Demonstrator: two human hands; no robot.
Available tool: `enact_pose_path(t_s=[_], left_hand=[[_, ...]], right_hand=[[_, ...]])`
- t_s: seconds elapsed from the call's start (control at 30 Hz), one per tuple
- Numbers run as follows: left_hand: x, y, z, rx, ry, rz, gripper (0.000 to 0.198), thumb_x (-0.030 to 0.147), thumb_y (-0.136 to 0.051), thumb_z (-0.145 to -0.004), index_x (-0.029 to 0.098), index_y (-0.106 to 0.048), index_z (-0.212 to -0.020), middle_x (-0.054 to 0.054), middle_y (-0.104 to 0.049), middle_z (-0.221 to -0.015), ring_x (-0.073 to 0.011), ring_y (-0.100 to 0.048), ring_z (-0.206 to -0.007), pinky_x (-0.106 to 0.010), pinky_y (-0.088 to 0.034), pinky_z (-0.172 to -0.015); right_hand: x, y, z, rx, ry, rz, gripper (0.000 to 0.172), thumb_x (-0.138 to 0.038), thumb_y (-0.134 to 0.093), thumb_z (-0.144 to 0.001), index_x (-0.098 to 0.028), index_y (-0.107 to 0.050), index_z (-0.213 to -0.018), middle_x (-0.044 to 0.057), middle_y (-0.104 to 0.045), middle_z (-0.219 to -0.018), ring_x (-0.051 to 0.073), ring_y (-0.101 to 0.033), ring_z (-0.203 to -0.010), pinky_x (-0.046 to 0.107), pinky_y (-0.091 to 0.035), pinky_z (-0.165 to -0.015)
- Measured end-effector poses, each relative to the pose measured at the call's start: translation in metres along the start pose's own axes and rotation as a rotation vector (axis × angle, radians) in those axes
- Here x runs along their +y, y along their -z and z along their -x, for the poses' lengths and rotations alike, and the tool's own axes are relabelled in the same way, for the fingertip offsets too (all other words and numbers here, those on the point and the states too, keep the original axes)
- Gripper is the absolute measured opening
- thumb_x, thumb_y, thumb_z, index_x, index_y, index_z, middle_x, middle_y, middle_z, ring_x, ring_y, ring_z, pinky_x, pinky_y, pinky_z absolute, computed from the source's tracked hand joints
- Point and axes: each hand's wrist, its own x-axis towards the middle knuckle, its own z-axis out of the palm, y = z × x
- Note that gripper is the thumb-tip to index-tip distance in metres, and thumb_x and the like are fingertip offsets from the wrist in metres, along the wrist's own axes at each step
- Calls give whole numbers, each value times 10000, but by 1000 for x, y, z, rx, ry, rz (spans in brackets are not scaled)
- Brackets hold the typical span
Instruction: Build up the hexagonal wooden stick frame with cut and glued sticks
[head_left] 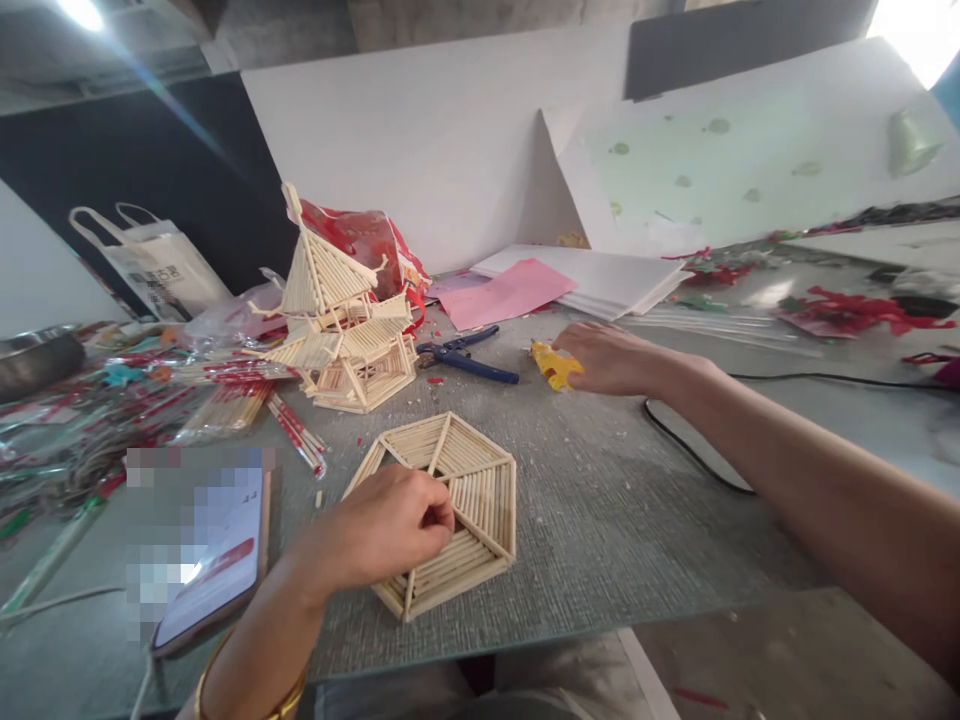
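A flat polygonal panel of pale wooden sticks [480, 500] lies near the table's front edge, with stick spokes meeting at its middle. Over its left part is my left hand [397, 525], fingers curled together; whatever they may pinch is hidden. Farther off to the right, my right hand [607, 358] is closed around a yellow glue gun [553, 366], its tip pointing left. Blue-handled pliers [469, 358] rest just left of the glue gun. Behind the panel stands a tiered stick pavilion [341, 320] with a pointed roof.
A lit phone [214, 555] lies at the left, near bagged sticks [225, 412] and a metal bowl [41, 362]. Pink paper [506, 292] overlaps white boards [600, 275] at the back. A black cord [697, 450] curves under my right arm. Red scraps [862, 310] lie far right.
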Motion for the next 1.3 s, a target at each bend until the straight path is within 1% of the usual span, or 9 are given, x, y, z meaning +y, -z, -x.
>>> enact_pose_path(t_s=[0.1,0.2,0.27,0.33,0.4,0.47,0.67,0.9,1.3], left_hand=[[0,0,0,-5,-14,-13,199,196,-427,-696,178,-625,-694,-6,-618,-639,-87,-490,-566,-224,-298,-529],[1,1,0,-8,-29,-15,201,186,-422,-691,177,-623,-687,-3,-608,-623,-83,-474,-549,-221,-287,-517],[2,2,0,-9,-24,-16,198,185,-423,-687,174,-621,-682,-3,-605,-620,-82,-468,-538,-219,-283,-510],[3,3,0,-12,-12,-19,199,188,-425,-684,174,-624,-689,-6,-610,-627,-85,-473,-541,-219,-287,-512],[3,3,1,-19,3,-21,204,187,-430,-679,179,-632,-705,-11,-622,-646,-94,-493,-562,-220,-298,-522],[3,3,1,-28,10,-19,210,188,-437,-673,182,-640,-725,-19,-636,-676,-108,-519,-597,-223,-311,-535],[2,1,1,-31,-2,-18,227,190,-430,-679,179,-648,-743,-30,-646,-707,-127,-549,-641,-232,-333,-559],[5,5,1,-33,2,-41,225,178,-429,-669,178,-648,-725,-29,-648,-691,-120,-544,-618,-225,-328,-541],[2,5,2,-33,-43,-37,215,162,-438,-673,171,-648,-719,-18,-651,-680,-111,-539,-603,-217,-335,-537]], right_hand=[[-34,15,2,117,118,-40,215,-158,-430,-773,-78,-568,-918,125,-557,-891,185,-478,-843,315,-343,-769],[-71,25,10,162,301,-182,140,-155,-419,-797,-118,-552,-823,81,-545,-805,158,-468,-790,301,-356,-754],[-91,27,18,128,461,-290,122,-204,-437,-814,-139,-537,-789,55,-532,-764,144,-464,-766,288,-364,-725],[-106,26,26,53,600,-364,146,-279,-470,-818,-149,-530,-787,38,-524,-739,136,-464,-755,280,-366,-705],[-116,23,32,-24,686,-390,190,-339,-501,-805,-153,-525,-778,31,-529,-731,133,-464,-743,279,-364,-698],[-122,19,35,-70,732,-402,189,-342,-517,-795,-157,-518,-759,29,-543,-745,128,-465,-733,274,-361,-696],[-124,13,34,-80,761,-426,171,-335,-529,-785,-165,-517,-770,26,-563,-781,129,-474,-739,269,-353,-685],[-125,12,35,-79,750,-423,177,-340,-541,-776,-164,-532,-765,32,-566,-767,137,-483,-740,276,-347,-687],[-128,12,34,-88,740,-390,175,-340,-546,-747,-165,-553,-751,35,-577,-728,157,-501,-734,289,-371,-670]])
